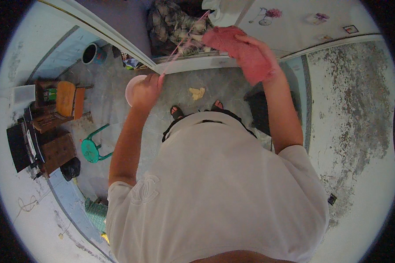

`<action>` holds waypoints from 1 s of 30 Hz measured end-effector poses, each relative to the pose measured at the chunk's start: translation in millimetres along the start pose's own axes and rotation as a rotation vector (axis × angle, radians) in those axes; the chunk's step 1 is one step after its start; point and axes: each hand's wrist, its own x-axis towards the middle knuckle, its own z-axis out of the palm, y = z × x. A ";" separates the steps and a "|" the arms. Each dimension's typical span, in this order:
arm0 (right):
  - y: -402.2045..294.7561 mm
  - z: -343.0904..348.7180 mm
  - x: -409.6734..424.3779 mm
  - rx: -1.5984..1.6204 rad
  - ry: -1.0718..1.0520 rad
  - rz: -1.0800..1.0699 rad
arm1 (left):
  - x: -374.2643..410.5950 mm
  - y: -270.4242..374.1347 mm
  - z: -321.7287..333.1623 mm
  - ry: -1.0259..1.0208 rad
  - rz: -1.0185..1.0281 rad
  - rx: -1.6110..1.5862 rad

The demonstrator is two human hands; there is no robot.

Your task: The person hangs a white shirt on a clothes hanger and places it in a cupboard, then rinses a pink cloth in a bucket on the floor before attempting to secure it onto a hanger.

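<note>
My left hand (148, 90) is closed around the lower end of a thin pink strip or rod (186, 40). This slants up to the right across the opening of a wardrobe; its exact kind is unclear. Behind that hand shows a round pale-pink object (130, 89), mostly covered, and I cannot tell whether the hand touches it. My right hand (255, 44), raised in front of the wardrobe, grips a piece of red-pink cloth (225, 38) that drapes along the wrist. Dark checked fabric (166, 26) lies bunched inside the wardrobe.
An open wardrobe door (118, 36) stands at the upper left. Yellowish crumpled cloth (197, 93) lies on the floor ahead of my feet. To the left are a green stool (90, 150), a wooden chair (65, 99) and a bucket (93, 53). A black object (258, 110) sits to the right.
</note>
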 end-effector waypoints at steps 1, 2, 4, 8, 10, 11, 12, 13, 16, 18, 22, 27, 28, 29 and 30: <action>1.7 2.0 9.5 -0.076 0.092 -0.046 | 2.4 5.9 0.5 -0.055 -0.093 -0.101; 4.9 4.5 15.7 -0.153 0.183 -0.092 | 4.0 12.8 1.1 -0.159 -0.215 -0.241; 25.7 6.8 22.6 -0.528 0.251 -0.409 | 23.9 49.7 -33.9 -0.385 -0.522 -0.521; 43.8 31.0 27.1 -1.031 0.283 -0.625 | 19.1 83.7 -44.7 -0.597 -0.648 -0.808; 53.0 41.4 26.2 -1.094 0.278 -0.671 | 14.1 94.7 -33.8 -0.566 -0.597 -0.861; 56.3 45.4 24.9 -1.125 0.276 -0.693 | 13.2 99.7 -29.4 -0.551 -0.571 -0.887; 59.0 49.8 24.2 -1.129 0.275 -0.671 | 15.5 104.5 -31.0 -0.570 -0.614 -0.928; 61.2 53.8 22.8 -1.134 0.275 -0.649 | 18.5 108.7 -33.3 -0.590 -0.658 -0.969; 66.0 65.7 12.0 -1.150 0.235 -0.584 | 34.7 121.7 -49.4 -0.545 -0.575 -0.891; 70.5 72.8 5.2 -1.162 0.188 -0.542 | 37.8 121.2 -43.6 -0.467 -0.452 -0.765; 88.1 70.8 6.7 -1.154 0.151 -0.586 | 43.1 118.3 -22.2 -0.355 -0.299 -0.624; 74.9 59.1 15.1 -0.999 0.217 -0.489 | 45.5 116.7 -6.5 -0.277 -0.210 -0.528; 79.2 50.5 23.6 -0.950 0.262 -0.531 | 44.4 116.8 -3.8 -0.278 -0.192 -0.490; 83.5 42.8 29.0 -0.902 0.308 -0.572 | 44.0 117.1 -1.2 -0.279 -0.174 -0.453; 82.8 43.9 27.4 -0.938 0.288 -0.528 | 43.6 117.1 0.2 -0.275 -0.135 -0.435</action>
